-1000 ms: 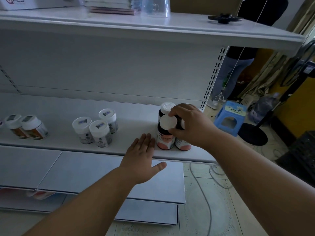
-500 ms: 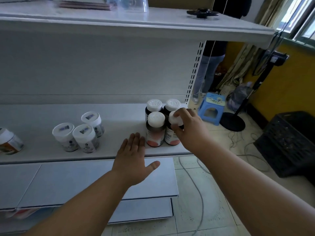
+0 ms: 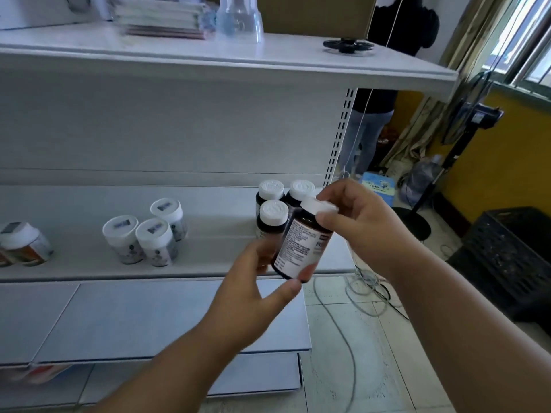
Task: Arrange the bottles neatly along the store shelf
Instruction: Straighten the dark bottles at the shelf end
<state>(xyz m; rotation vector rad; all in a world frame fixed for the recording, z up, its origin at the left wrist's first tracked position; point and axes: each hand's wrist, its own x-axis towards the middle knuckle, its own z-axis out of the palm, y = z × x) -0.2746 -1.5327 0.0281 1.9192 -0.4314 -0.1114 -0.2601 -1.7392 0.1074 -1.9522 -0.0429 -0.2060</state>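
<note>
A dark brown bottle (image 3: 301, 245) with a white cap and white label is lifted off the shelf (image 3: 89, 263) and tilted in front of its right end. My right hand (image 3: 354, 222) grips it at the cap. My left hand (image 3: 256, 281) holds its base from below. Three matching brown bottles (image 3: 272, 214) stand upright behind it at the shelf's right end. Three white-capped grey-label bottles (image 3: 149, 234) cluster mid-shelf. At the far left lies an orange-label bottle (image 3: 25, 244), tilted.
An upper shelf (image 3: 238, 61) overhangs, carrying stacked books, a clear jug and a black disc. Lower shelf boards (image 3: 155, 317) jut out below. A person stands behind the shelf's right end, near a blue stool, a fan stand, a black crate (image 3: 512, 257) and floor cables.
My right hand has lifted the front-right brown bottle off the shelf and tilted it. My left hand left the shelf edge and came up under the bottle's base.
</note>
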